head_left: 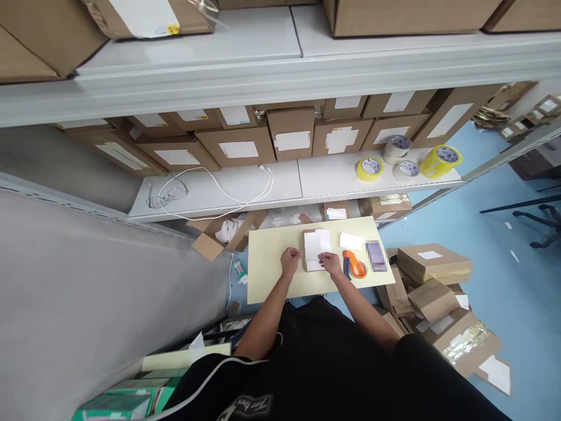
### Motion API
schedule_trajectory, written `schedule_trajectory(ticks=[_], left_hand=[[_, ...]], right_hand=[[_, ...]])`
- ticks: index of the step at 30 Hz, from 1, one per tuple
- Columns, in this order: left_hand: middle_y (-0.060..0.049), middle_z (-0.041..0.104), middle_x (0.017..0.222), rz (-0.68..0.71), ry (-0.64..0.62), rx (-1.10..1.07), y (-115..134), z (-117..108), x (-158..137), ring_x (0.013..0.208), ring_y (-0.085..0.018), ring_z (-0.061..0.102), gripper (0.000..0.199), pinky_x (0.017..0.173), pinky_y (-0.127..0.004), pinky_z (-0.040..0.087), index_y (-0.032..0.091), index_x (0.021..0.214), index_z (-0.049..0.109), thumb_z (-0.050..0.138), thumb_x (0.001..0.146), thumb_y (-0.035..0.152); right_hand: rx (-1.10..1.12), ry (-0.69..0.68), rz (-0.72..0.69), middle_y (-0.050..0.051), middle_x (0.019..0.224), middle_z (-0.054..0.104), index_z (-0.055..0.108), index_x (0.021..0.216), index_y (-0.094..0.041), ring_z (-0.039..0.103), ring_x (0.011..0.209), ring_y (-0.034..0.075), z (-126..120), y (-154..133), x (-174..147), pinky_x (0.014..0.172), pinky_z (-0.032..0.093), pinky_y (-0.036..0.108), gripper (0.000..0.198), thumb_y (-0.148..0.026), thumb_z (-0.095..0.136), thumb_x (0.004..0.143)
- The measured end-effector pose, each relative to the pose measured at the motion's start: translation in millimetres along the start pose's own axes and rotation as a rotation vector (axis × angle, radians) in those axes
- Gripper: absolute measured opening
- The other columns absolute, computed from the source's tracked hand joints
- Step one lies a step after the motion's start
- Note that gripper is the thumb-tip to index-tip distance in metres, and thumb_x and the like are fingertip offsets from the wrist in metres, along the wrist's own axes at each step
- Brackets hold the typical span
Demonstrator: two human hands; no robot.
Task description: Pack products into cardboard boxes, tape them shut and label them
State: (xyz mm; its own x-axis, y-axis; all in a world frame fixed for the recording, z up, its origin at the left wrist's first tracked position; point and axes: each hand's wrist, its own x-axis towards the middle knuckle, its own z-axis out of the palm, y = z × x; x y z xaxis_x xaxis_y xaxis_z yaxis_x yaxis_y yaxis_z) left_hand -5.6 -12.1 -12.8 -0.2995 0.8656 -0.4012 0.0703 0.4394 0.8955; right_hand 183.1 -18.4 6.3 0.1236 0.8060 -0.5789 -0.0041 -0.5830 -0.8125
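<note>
A small cardboard box with white label paper over its top lies on the cream tabletop. My right hand reaches over the box's right edge, its fingertips pinched at the paper. Left of the box, my left hand hovers with thumb and fingers pressed together; anything between them is too small to make out. To the right are a stack of white slips, an orange tape dispenser with a dark blue handle beside it, and a blurred purple item.
A shelf behind the table holds labelled cartons, tape rolls, a white cable and glasses. An open carton sits beyond the table's left corner. Boxes are piled on the floor at right.
</note>
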Motion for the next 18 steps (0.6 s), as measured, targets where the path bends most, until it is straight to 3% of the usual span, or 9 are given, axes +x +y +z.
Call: schedule_trajectory(ticks=[5,11,18], left_hand=[[0.0,0.071,0.081,-0.009,0.16,0.081,-13.0,21.5,9.6,0.074,-0.016,0.067,0.021,0.077,-0.029,0.052,0.023,0.083,0.063,0.08,0.074,0.029],[0.001,0.07,0.074,-0.045,0.085,-0.101,-24.7,40.8,9.6,0.07,-0.016,0.067,0.03,0.072,-0.03,0.054,0.021,0.091,0.062,0.082,0.073,0.035],[0.0,0.073,0.075,-0.042,0.193,0.195,-29.1,52.0,17.8,0.076,-0.018,0.071,0.014,0.08,-0.031,0.055,0.022,0.081,0.066,0.077,0.074,0.025]], right_hand=[[-0.018,-0.075,-0.047,-0.002,0.054,0.058,0.064,0.06,-0.021,0.06,0.055,0.016,-8.3,2.3,32.8,0.058,0.05,0.028,0.035,-0.052,0.078,0.066],[-0.059,-0.123,-0.051,0.003,0.07,0.071,0.072,0.074,-0.019,0.069,0.068,0.019,-13.6,15.6,46.7,0.066,0.057,0.03,0.03,-0.048,0.076,0.073],[-0.374,-0.01,-0.022,0.002,0.064,0.073,0.074,0.07,-0.021,0.073,0.071,0.021,-9.4,32.2,57.6,0.068,0.055,0.026,0.02,-0.032,0.062,0.082]])
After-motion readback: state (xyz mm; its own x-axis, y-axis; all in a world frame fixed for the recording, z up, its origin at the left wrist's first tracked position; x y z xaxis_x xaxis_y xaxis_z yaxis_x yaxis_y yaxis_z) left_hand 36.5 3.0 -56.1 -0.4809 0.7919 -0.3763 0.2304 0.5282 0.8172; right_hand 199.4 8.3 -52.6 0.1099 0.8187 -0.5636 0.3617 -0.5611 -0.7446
